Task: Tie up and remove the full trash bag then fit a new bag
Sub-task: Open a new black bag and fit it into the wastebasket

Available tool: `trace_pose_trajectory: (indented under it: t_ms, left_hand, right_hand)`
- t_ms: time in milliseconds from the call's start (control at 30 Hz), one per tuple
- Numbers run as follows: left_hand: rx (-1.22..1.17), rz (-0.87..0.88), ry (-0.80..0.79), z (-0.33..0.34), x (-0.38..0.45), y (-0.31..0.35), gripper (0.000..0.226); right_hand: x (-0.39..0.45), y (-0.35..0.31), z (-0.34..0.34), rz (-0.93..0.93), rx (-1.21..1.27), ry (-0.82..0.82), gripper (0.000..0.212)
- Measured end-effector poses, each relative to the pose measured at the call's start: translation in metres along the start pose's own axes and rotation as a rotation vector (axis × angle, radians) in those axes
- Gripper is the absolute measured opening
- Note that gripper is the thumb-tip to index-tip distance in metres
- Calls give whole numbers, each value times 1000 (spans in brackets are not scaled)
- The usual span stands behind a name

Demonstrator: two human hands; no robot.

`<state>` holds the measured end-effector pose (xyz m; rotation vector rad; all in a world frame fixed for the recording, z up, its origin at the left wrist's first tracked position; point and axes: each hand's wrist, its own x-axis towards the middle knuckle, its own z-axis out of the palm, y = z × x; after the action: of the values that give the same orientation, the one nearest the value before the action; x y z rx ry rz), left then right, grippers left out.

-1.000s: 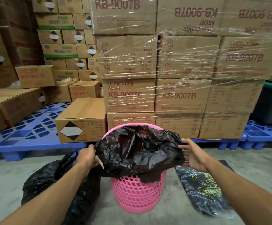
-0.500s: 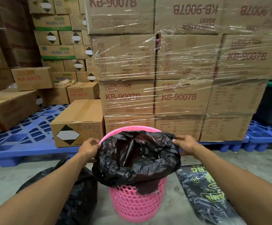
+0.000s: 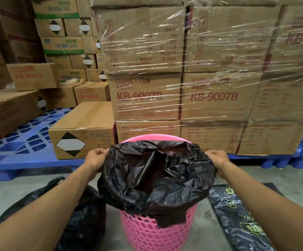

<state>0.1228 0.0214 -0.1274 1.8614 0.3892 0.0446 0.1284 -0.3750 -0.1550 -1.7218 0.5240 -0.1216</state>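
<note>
A pink perforated trash basket (image 3: 152, 234) stands on the floor in front of me. A new black bag (image 3: 156, 178) sits in its mouth, its edge folded over the near rim while the far pink rim shows bare. My left hand (image 3: 96, 157) pinches the bag's edge at the left side of the rim. My right hand (image 3: 217, 157) pinches the edge at the right side. A full, tied black trash bag (image 3: 82, 220) lies on the floor left of the basket.
A black printed packet (image 3: 237, 220) lies on the floor to the right. Shrink-wrapped cardboard boxes (image 3: 183, 95) on blue pallets (image 3: 26, 142) stand close behind the basket, with a single box (image 3: 82, 131) at the left.
Both hands have moved up and back along the basket rim, carrying the bag's edge farther around the sides. The view has come closer to the basket.
</note>
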Motion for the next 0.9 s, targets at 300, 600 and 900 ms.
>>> trace_pose_trajectory:
  t_ms: [300, 600, 900]
  left_hand:
    - [306, 369, -202, -26, 29, 53, 21]
    - [1092, 877, -225, 26, 36, 65, 15]
    - [318, 512, -240, 39, 53, 53, 21]
  right_hand:
    - [-10, -64, -12, -298, -267, -328, 17]
    - [2, -58, 24, -359, -271, -135, 24]
    - [11, -56, 33, -42, -147, -293, 29]
